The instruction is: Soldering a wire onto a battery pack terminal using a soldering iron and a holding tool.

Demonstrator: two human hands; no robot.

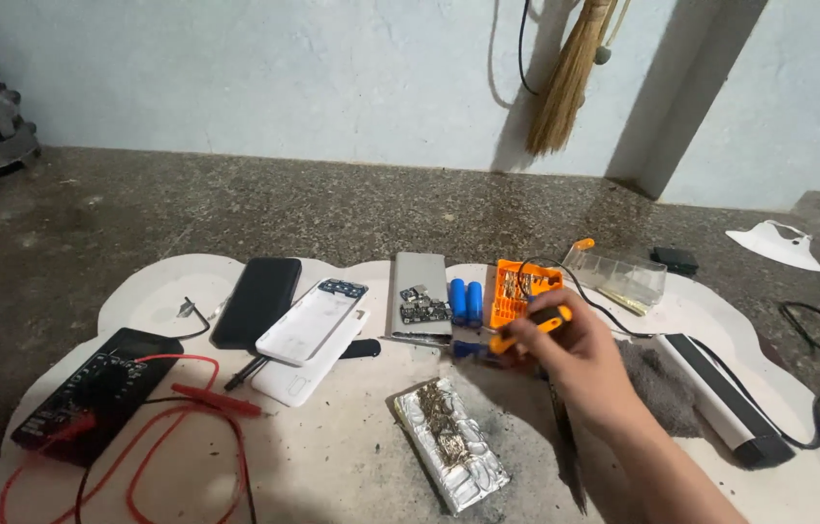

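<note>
right hand at centre-right of frame, grip closed around a slim orange-handled screwdriver, just below the ridged orange plastic bit tray. left of it two smooth blue cylindrical cells sit in an open grey metal case. crinkled foil block lower centre on the pale tabletop; left hand out of view.

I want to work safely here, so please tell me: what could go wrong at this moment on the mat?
1. The right hand holds an orange-handled screwdriver near the two blue battery cells in the opened silver case; a slip might short them.
2. The red test leads loop loosely by the black multimeter and could snag.
</note>
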